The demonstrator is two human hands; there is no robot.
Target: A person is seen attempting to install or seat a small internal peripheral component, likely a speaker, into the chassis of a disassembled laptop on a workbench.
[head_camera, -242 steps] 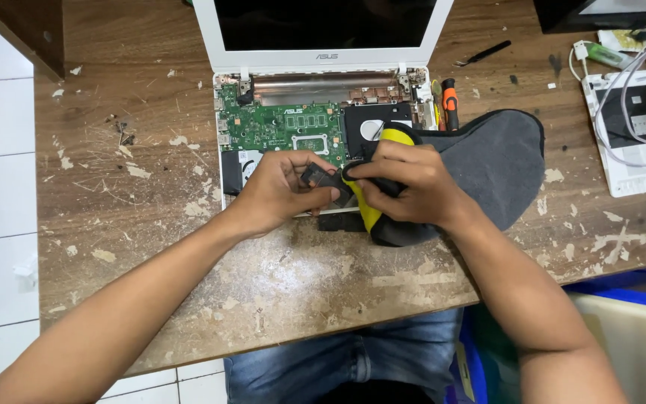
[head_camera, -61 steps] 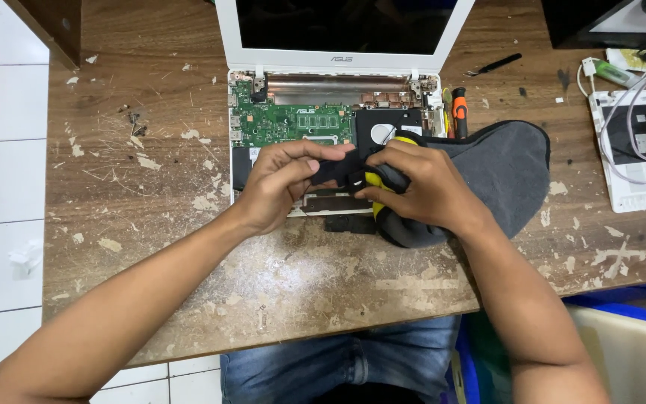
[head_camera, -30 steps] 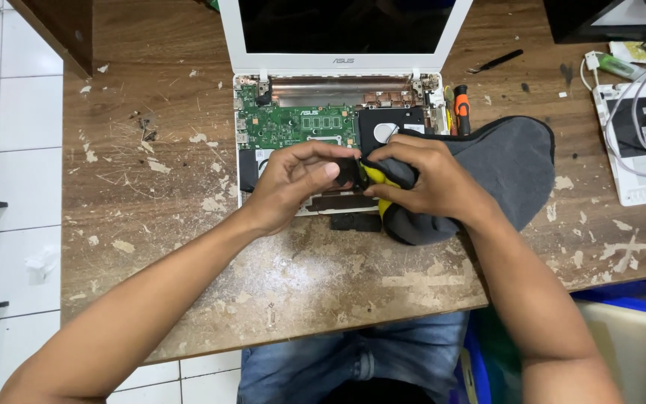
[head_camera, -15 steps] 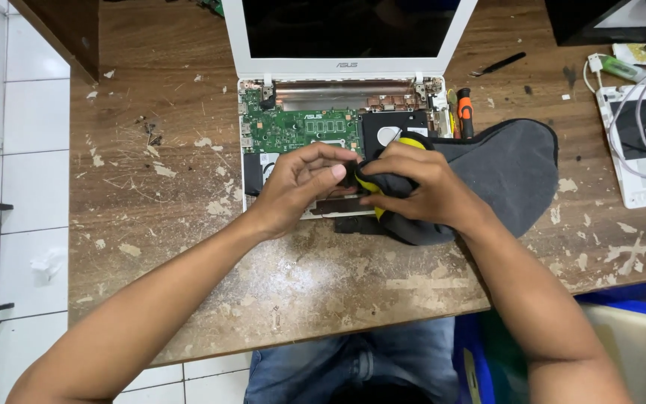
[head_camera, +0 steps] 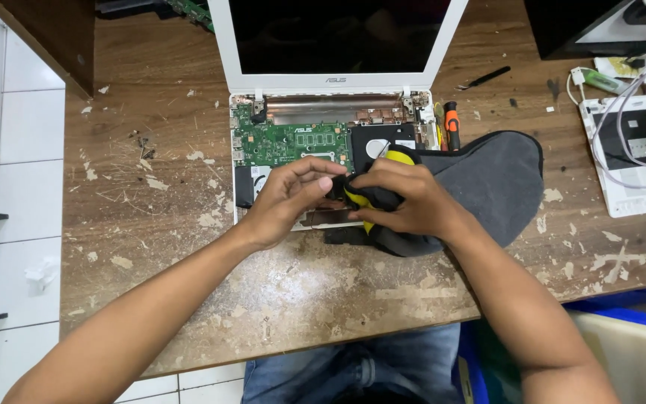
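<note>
A scarred wooden table (head_camera: 151,224) stands on a white-tiled floor (head_camera: 16,247).

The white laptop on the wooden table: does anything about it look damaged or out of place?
The white laptop lies open with its lower cover off, so the green circuit board is bare. The left hand and right hand hold a small black and yellow object above it. The worn wooden table is chipped and strewn with flakes.

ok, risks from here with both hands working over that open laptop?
1. The left hand and right hand grip a small black-and-yellow object directly above the exposed green circuit board; a slip could strike components.
2. The dark grey fabric pouch overlaps the white laptop base and could snag or drag parts.
3. The orange-handled screwdriver beside the pouch could get knocked.
</note>
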